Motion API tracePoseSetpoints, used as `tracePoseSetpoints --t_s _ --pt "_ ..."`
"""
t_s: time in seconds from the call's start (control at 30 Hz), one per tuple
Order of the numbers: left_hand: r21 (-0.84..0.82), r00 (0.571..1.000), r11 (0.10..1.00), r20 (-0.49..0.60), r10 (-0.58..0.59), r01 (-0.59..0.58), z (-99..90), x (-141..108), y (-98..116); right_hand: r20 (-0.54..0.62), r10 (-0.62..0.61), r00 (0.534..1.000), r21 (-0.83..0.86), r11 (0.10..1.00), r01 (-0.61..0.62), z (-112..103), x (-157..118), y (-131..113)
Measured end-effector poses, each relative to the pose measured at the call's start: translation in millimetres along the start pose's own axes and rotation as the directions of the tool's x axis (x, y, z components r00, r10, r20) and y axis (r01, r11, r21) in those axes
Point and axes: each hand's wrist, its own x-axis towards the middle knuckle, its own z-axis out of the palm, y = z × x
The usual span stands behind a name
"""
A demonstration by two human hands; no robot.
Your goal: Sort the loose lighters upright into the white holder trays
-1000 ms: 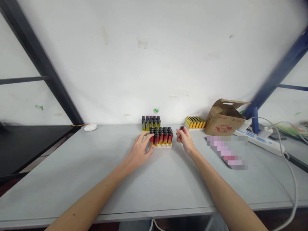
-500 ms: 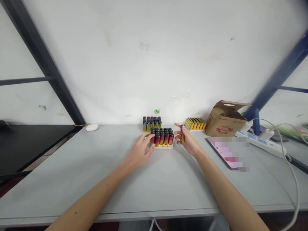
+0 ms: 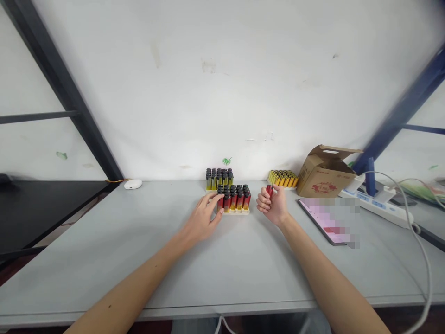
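Observation:
My left hand is curled round the left end of a pale tray of lighters. Its index finger lies by the nearest lighter tops, and the thumb is low at the front corner. Several lighters with black tops and red-to-yellow bodies stand upright there in rows; the front row has bare slots before it. To the right of the tray, my right hand is raised and closed round one lighter. Only its red upper part shows between thumb and fingers; the rest is hidden in the fist.
Behind stand black-topped, yellow-green lighters. A tray of yellow cylinders sits near an open cardboard box. At right are a tablet-like device, a power strip and a white cable. A small white case lies far left.
My right hand has shifted slightly right and closed its fingers round the lighter, which was held upright with the fingers extended. My left hand stays at the tray.

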Motion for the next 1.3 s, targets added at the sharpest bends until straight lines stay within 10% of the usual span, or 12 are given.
tracePoseSetpoints --t_s 0.77,1.3 --pt "0.019 1.0 1.0 -0.018 0.019 -0.019 0.9 -0.5 -1.4 0.152 0.09 0.984 0.068 0.993 -0.101 1.5 3.7 11.9" --pt "0.033 0.993 0.994 -0.057 -0.105 0.107 2.3 -0.1 -5.5 0.162 -0.169 0.972 -0.239 0.949 0.205 1.0 -8.9 -9.8"
